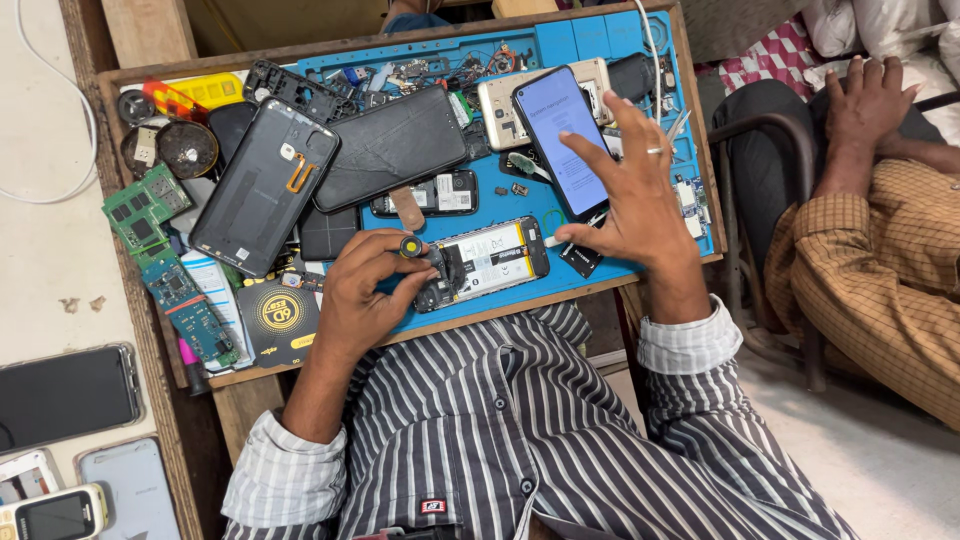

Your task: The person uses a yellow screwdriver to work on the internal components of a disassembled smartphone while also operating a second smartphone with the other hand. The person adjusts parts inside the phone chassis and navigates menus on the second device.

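1. My left hand gripped a small screwdriver over the opened phone on the blue mat.
2. My right hand, fingers spread, held nothing and touched the lit smartphone.
3. Best kept the driver upright, I judged.

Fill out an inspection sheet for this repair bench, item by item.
Surface: blue work mat on a wooden tray.
Job's things: opened phone with its battery exposed; lit smartphone leaning over other parts.
Clutter: black back covers, green circuit boards, loose small parts.
Hands: left hand holds a small screwdriver at the opened phone; right hand, fingers spread, touches the lit smartphone.
Cables: white cable on the left counter; another over the mat.
Surroundings: another person's hand at right; more phones at lower left.
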